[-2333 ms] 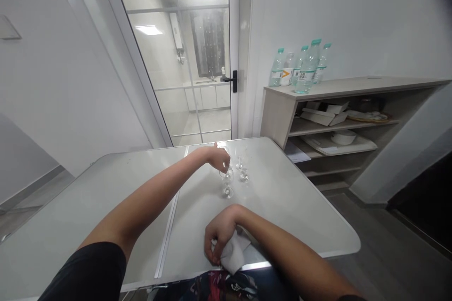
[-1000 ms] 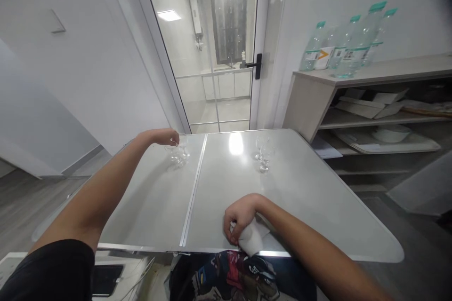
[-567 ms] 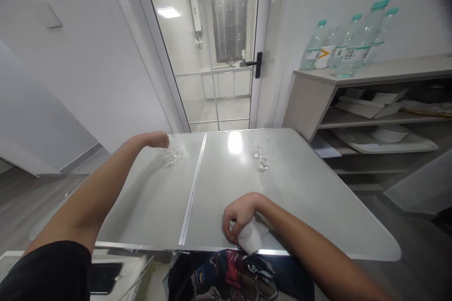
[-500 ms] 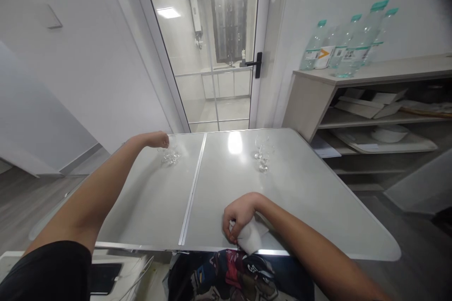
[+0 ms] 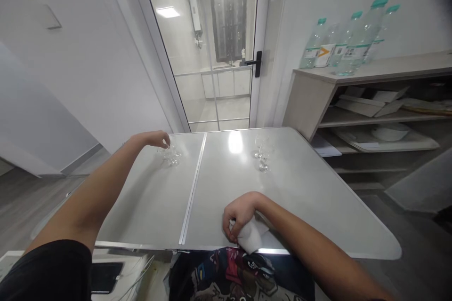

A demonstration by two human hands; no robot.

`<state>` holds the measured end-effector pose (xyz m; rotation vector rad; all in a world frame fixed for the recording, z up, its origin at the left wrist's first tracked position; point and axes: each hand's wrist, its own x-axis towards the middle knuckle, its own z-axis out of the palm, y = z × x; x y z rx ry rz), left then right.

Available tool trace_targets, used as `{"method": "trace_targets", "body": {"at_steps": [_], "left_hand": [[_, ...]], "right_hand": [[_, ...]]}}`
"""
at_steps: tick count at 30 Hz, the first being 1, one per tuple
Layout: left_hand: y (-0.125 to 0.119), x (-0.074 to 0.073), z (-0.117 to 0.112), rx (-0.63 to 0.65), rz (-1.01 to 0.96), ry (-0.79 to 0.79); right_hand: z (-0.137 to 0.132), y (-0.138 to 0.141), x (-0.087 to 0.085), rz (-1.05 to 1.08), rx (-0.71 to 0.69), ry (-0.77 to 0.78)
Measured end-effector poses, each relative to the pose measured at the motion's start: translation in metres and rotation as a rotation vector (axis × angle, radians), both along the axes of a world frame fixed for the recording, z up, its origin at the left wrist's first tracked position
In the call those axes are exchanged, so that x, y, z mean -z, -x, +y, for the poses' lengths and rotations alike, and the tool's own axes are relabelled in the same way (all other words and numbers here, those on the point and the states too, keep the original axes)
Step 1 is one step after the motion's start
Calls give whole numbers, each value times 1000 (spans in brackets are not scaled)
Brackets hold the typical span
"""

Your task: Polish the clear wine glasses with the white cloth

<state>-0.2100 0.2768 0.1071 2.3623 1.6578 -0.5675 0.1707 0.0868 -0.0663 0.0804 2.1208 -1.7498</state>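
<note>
At the far left of the table, my left hand (image 5: 157,139) has its fingers curled at the rim of a clear stemmed glass (image 5: 173,156). It stands among a small cluster of similar glasses, whose edges blend together. Close to the table's front edge, my right hand (image 5: 240,216) is closed on a crumpled white cloth (image 5: 251,237), part of which lies beneath the wrist. Farther back on the right half stand two more clear stemmed glasses, a nearer glass (image 5: 263,164) and a farther glass (image 5: 259,153).
A metal strip (image 5: 193,188) divides the pale table (image 5: 219,188). Behind it is a glazed door (image 5: 212,75) with a black handle. On the right, a shelf unit (image 5: 310,99) carries several plastic bottles (image 5: 355,51). A dark phone (image 5: 106,277) lies below the table's front left.
My left fingers have shifted slightly at the glass rim, showing a small gap between thumb and finger. My right hand and the cloth stay in place.
</note>
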Motion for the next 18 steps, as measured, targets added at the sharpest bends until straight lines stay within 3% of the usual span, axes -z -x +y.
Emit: {"method": "trace_targets", "body": {"at_steps": [6, 18], "left_hand": [[-5, -3, -1, -19, 59, 7], [-6, -4, 3, 39, -5, -53]], "right_hand": [[1, 1, 4, 30, -15, 4], [-1, 0, -1, 27, -12, 2]]}}
